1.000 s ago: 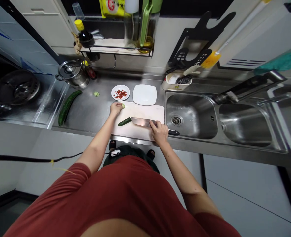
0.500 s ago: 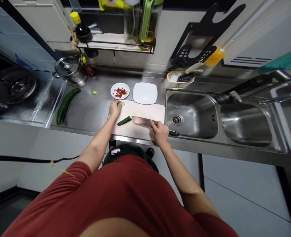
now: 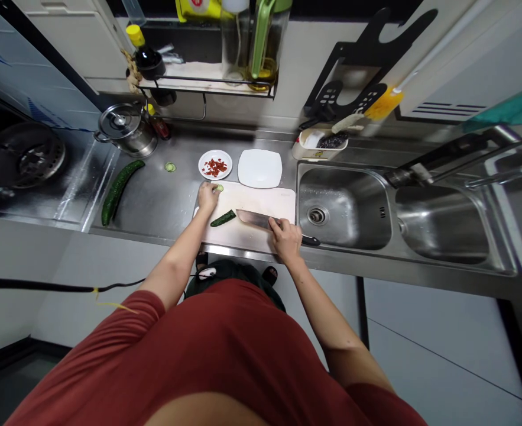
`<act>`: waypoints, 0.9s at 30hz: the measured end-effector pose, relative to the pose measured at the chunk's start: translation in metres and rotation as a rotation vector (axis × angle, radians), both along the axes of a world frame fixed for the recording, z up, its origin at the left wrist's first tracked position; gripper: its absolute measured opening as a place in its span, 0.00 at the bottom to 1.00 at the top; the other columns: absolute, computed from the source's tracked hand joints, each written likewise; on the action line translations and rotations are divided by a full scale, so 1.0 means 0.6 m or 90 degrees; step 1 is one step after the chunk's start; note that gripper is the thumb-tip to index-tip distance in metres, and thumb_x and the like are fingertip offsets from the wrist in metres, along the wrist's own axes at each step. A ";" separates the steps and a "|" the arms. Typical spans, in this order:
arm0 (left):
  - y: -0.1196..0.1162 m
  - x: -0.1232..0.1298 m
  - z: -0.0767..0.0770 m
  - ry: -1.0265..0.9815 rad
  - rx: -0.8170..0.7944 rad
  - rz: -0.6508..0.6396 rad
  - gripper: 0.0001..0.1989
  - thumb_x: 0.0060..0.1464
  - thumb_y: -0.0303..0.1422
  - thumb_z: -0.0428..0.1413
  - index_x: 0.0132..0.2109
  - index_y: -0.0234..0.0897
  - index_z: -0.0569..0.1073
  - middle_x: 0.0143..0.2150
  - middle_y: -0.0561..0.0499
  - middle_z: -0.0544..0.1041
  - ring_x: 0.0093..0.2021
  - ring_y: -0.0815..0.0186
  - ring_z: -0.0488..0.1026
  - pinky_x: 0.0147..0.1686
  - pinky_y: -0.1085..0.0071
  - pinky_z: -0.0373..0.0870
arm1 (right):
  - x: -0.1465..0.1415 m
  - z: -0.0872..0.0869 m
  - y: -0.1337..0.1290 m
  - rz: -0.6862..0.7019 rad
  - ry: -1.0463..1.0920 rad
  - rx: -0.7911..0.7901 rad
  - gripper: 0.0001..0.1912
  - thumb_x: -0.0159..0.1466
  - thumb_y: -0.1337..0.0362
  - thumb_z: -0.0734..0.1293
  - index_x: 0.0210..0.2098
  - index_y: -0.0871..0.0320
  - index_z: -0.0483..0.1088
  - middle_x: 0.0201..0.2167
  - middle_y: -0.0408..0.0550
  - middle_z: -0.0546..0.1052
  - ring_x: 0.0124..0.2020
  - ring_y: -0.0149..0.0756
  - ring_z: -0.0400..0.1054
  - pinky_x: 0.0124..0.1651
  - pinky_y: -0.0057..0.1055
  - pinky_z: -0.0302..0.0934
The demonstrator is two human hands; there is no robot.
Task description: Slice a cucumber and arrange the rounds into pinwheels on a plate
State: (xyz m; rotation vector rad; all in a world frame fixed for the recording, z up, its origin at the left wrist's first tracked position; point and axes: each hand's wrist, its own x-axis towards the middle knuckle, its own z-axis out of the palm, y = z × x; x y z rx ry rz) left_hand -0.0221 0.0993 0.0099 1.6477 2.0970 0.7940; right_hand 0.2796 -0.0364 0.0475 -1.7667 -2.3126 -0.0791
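Note:
At the upper left corner of the white cutting board [image 3: 261, 234], my left hand [image 3: 208, 196] has its fingers closed on pale green cucumber slices [image 3: 219, 187]. My right hand [image 3: 286, 238] grips a wide-bladed knife [image 3: 254, 219], its blade lying low over the board and pointing left. Between the hands, a short dark green cucumber piece [image 3: 223, 218] rests on the board near the knife's tip. Behind the board are a small white plate with chopped red bits [image 3: 215, 165] and a bare white square plate [image 3: 259, 168].
A whole cucumber [image 3: 119, 190] and a few slices [image 3: 170, 167] lie on the steel counter at left, near a lidded pot [image 3: 125, 127]. A double sink [image 3: 344, 204] adjoins the board's right side. Bottles stand on a rack [image 3: 207, 87] above.

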 end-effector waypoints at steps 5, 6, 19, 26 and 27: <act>0.004 0.002 -0.002 -0.010 0.003 0.010 0.09 0.51 0.32 0.57 0.40 0.37 0.78 0.42 0.44 0.73 0.44 0.57 0.70 0.49 0.62 0.64 | 0.002 0.002 -0.001 -0.005 0.023 -0.026 0.22 0.64 0.69 0.60 0.55 0.49 0.69 0.45 0.52 0.69 0.35 0.37 0.56 0.39 0.34 0.44; 0.004 0.001 -0.002 -0.012 0.002 0.012 0.09 0.51 0.32 0.57 0.40 0.37 0.78 0.42 0.44 0.73 0.44 0.57 0.70 0.49 0.62 0.64 | 0.002 0.003 -0.001 -0.007 0.026 -0.027 0.22 0.63 0.69 0.61 0.55 0.49 0.70 0.44 0.52 0.69 0.35 0.37 0.56 0.38 0.34 0.44; -0.054 0.002 0.034 -0.081 0.047 0.106 0.13 0.53 0.33 0.54 0.45 0.35 0.76 0.41 0.45 0.75 0.39 0.62 0.71 0.48 0.65 0.66 | -0.007 0.002 0.008 -0.093 0.188 -0.088 0.17 0.67 0.67 0.57 0.51 0.59 0.73 0.38 0.51 0.70 0.33 0.36 0.63 0.35 0.30 0.54; -0.104 0.012 0.047 -0.096 0.035 0.104 0.14 0.56 0.35 0.52 0.46 0.36 0.75 0.42 0.46 0.76 0.40 0.64 0.72 0.46 0.69 0.67 | -0.015 0.006 0.005 -0.100 0.288 -0.088 0.18 0.68 0.62 0.56 0.49 0.59 0.74 0.37 0.51 0.72 0.35 0.37 0.65 0.36 0.30 0.56; -0.111 0.014 0.046 -0.093 0.037 0.096 0.14 0.56 0.35 0.52 0.46 0.36 0.75 0.42 0.46 0.76 0.40 0.65 0.73 0.46 0.69 0.67 | -0.016 0.007 0.005 -0.097 0.295 -0.091 0.18 0.68 0.61 0.56 0.49 0.59 0.73 0.37 0.51 0.72 0.35 0.37 0.65 0.37 0.30 0.57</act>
